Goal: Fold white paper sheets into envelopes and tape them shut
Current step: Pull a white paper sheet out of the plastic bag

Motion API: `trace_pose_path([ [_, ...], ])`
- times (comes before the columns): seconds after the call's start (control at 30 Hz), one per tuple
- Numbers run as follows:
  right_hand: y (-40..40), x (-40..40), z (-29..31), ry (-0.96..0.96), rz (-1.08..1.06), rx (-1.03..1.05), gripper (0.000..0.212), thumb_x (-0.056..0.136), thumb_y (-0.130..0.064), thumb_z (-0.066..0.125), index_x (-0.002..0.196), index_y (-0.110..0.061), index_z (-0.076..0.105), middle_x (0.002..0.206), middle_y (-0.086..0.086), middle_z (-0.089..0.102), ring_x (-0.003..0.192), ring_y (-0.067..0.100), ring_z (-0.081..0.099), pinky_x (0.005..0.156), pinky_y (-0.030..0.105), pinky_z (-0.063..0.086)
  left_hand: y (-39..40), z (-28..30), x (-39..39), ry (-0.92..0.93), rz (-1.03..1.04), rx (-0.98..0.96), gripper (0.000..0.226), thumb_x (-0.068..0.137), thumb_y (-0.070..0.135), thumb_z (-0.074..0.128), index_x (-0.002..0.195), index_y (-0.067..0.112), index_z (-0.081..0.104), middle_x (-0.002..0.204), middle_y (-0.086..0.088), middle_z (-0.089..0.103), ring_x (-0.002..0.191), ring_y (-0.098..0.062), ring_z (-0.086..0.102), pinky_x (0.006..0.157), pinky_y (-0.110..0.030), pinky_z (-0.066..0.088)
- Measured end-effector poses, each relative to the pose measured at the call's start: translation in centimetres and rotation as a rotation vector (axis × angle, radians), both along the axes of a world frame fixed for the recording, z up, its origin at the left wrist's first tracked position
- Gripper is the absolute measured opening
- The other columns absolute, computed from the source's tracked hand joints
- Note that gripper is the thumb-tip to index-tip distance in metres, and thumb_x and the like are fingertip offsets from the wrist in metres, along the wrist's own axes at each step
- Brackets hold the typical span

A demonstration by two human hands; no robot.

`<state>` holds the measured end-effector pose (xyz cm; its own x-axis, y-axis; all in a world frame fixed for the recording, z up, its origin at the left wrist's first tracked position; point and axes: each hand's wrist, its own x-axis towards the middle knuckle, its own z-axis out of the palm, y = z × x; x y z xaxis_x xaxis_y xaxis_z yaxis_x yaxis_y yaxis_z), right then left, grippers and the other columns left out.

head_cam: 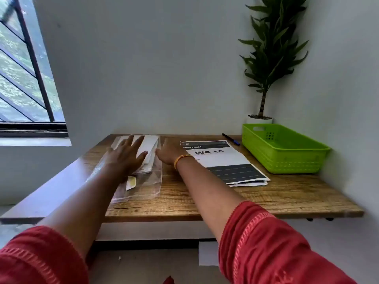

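Note:
A stack of white paper sheets lies in a clear plastic sleeve at the back left of the wooden table. My left hand rests flat on the stack with its fingers spread and straight. My right hand, with an orange bangle on the wrist, reaches in beside the stack's right edge; its fingers are mostly hidden behind the hand. A small yellowish slip lies inside the sleeve near my left forearm.
A printed sheet reading "WS 10" lies on more paper right of my hands. A pen lies behind it. A green plastic basket sits at the right, a potted plant in the corner. A window is at left.

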<state>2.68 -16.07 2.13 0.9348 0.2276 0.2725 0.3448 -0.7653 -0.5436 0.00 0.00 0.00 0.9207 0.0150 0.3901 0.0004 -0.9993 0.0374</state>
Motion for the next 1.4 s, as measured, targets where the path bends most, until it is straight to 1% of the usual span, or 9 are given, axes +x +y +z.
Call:
trace_pose_path([
  [0.13, 2.2, 0.1, 0.5, 0.22, -0.015, 0.006, 0.058, 0.086, -0.024, 0.056, 0.136, 0.001, 0.043, 0.138, 0.021, 0.05, 0.123, 0.034, 0.052, 0.098, 0.036, 0.047, 2.5, -1.1, 0.0, 0.27, 0.084, -0.098, 0.066, 0.093, 0.061, 0.023, 0.15, 0.033, 0.005, 0.155, -0.017, 0.022, 0.14, -0.034, 0.027, 0.112, -0.048, 0.028],
  [0.3, 3.2, 1.8, 0.2, 0.28, -0.047, 0.095, 0.045, 0.084, -0.006, 0.053, 0.127, 0.007, 0.051, 0.128, 0.025, 0.057, 0.115, 0.035, 0.059, 0.081, 0.033, 0.049, 2.6, -1.7, 0.9, 0.267, 0.068, -0.06, 0.062, 0.093, 0.062, 0.015, 0.149, 0.035, 0.015, 0.155, -0.015, 0.024, 0.138, -0.036, 0.031, 0.111, -0.05, 0.029],
  [0.47, 2.3, 4.3, -0.7, 0.193, -0.131, 0.144, 0.006, 0.081, -0.005, 0.057, 0.084, -0.003, 0.062, 0.098, 0.02, 0.064, 0.095, 0.029, 0.063, 0.077, 0.033, 0.049, 1.9, -2.2, 2.7, 0.249, 0.074, -0.039, 0.063, 0.089, 0.066, 0.011, 0.145, 0.037, 0.02, 0.15, -0.012, 0.032, 0.134, -0.037, 0.034, 0.107, -0.055, 0.031],
  [0.53, 2.1, 5.4, -0.8, 0.182, -0.138, 0.127, 0.02, 0.079, -0.006, 0.058, 0.063, -0.013, 0.049, 0.085, 0.012, 0.055, 0.084, 0.023, 0.058, 0.071, 0.029, 0.046, 1.7, -2.3, 3.4, 0.239, 0.057, -0.052, 0.065, 0.088, 0.068, 0.01, 0.144, 0.037, 0.021, 0.149, -0.012, 0.034, 0.134, -0.038, 0.033, 0.107, -0.056, 0.03],
  [0.7, 1.6, 6.6, -1.3, 0.225, -0.114, 0.197, 0.021, 0.082, -0.005, 0.062, 0.099, 0.003, 0.071, 0.106, 0.017, 0.071, 0.1, 0.031, 0.067, 0.089, 0.04, 0.056, 1.8, -2.8, 3.8, 0.252, 0.045, -0.142, 0.072, 0.084, 0.074, 0.017, 0.146, 0.038, 0.021, 0.155, -0.01, 0.024, 0.141, -0.035, 0.021, 0.113, -0.056, 0.02],
  [0.87, 1.0, 5.0, -1.6, 0.168, -0.071, 0.201, 0.02, 0.085, -0.005, 0.056, 0.095, 0.004, 0.071, 0.094, 0.017, 0.072, 0.087, 0.031, 0.069, 0.081, 0.038, 0.058, 2.8, -2.0, 2.0, 0.333, -0.06, -0.316, 0.082, 0.074, 0.08, 0.041, 0.144, 0.042, 0.023, 0.159, -0.004, 0.013, 0.146, -0.025, 0.008, 0.115, -0.059, 0.01],
  [1.0, 0.6, 2.5, -0.9, 0.179, -0.031, 0.123, 0.014, 0.08, -0.003, 0.057, 0.068, -0.002, 0.063, 0.078, 0.012, 0.06, 0.076, 0.023, 0.059, 0.065, 0.025, 0.043, 4.3, -1.5, -0.9, 0.307, -0.149, -0.367, 0.103, 0.051, 0.09, 0.048, 0.141, 0.044, 0.031, 0.155, -0.001, 0.026, 0.142, -0.024, 0.024, 0.114, -0.053, 0.024],
  [1.27, 0.0, -1.6, -0.4, 0.023, 0.005, -0.124, 0.02, 0.081, -0.013, 0.051, 0.062, -0.012, 0.048, 0.075, 0.015, 0.049, 0.071, 0.024, 0.048, 0.063, 0.029, 0.042, 4.5, -0.5, -4.6, -0.045, -0.183, -0.228, 0.03, 0.083, 0.029, 0.065, 0.112, 0.022, 0.068, 0.116, -0.007, 0.068, 0.103, -0.024, 0.063, 0.087, -0.034, 0.049],
  [1.4, 0.1, -3.6, -0.6, -0.262, 0.002, -0.112, 0.025, 0.086, -0.019, 0.048, 0.098, -0.009, 0.066, 0.11, 0.016, 0.065, 0.102, 0.034, 0.059, 0.084, 0.035, 0.049, 2.9, 0.0, -5.2, -0.204, -0.202, -0.345, 0.033, 0.078, 0.037, 0.072, 0.105, 0.019, 0.072, 0.111, -0.006, 0.07, 0.103, -0.021, 0.066, 0.085, -0.03, 0.05],
])
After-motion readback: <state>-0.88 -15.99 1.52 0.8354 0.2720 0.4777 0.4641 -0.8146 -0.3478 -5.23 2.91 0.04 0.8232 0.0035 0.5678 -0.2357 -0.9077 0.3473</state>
